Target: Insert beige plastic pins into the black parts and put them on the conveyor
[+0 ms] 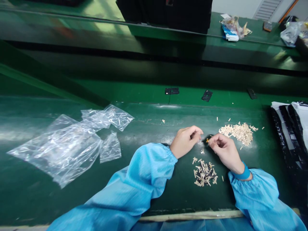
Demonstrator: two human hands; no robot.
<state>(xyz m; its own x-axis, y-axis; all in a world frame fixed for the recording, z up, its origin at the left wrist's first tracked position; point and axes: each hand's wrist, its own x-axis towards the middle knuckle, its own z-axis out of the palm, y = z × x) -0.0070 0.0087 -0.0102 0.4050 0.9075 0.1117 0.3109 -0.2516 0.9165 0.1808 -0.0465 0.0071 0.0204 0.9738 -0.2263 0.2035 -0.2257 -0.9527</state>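
Over the green bench, my left hand [185, 141] is closed, its fingertips curled toward the thumb; whatever they pinch is too small to make out. Just to its right, my right hand [225, 150] pinches a small orange piece [208, 140] between thumb and fingertips. Below the two hands lies a loose pile of small beige and dark parts [205, 173]. A larger heap of small beige pieces [242, 132] spreads beyond my right hand. One small pale part [202, 150] rests between that pile and my hands.
Clear plastic bags [69, 141] lie at the left. Black trays with white sheets [288, 128] are stacked at the right edge. Several flat black parts, one a black plate [172, 91], lie along the back beneath a raised green shelf [96, 30] with a black box [166, 14].
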